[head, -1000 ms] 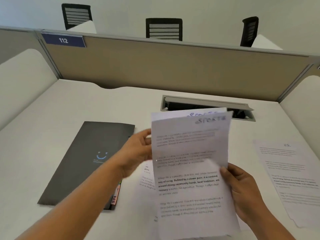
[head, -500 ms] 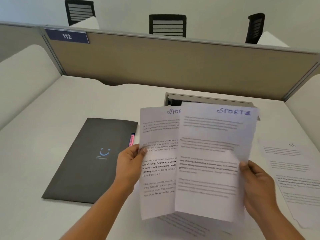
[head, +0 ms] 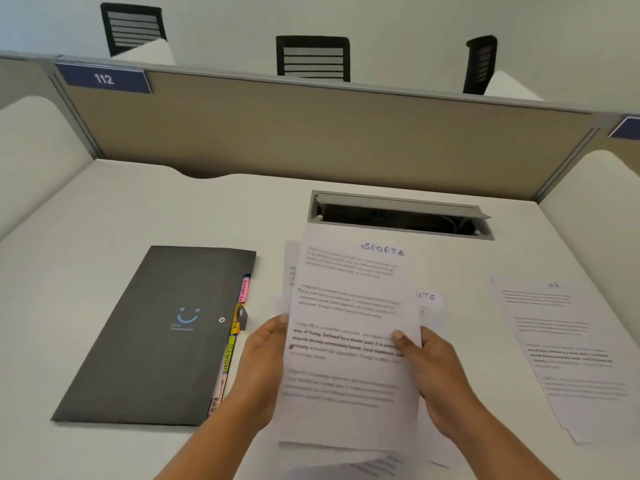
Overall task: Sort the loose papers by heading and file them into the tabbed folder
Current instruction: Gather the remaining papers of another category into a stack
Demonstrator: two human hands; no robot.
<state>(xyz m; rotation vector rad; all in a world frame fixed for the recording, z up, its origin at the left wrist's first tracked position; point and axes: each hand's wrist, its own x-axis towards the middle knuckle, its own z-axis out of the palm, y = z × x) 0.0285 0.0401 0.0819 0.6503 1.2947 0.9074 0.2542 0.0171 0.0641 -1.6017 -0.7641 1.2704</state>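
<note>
Gathering the white printed SPORTS sheets (head: 349, 306), at least 2, seems the step in hand, left hand (head: 263, 368) and right hand (head: 440, 382) each with grip pinching their sides above the white bench (head: 104, 237), and the next move calls for opening the 1 dark grey tabbed folder (head: 162, 334) lying left, 1 white HR sheet (head: 561, 348) right.

White counter (head: 138, 209), soft even light. Tan partition (head: 311, 133) along the back, blue tag "112" (head: 104, 79) at its left end. Grey cable hatch (head: 398, 211) open near the partition. Rounded white side panels (head: 31, 150). Three black slatted chairs (head: 312, 58) beyond, against a pale wall (head: 381, 15).
</note>
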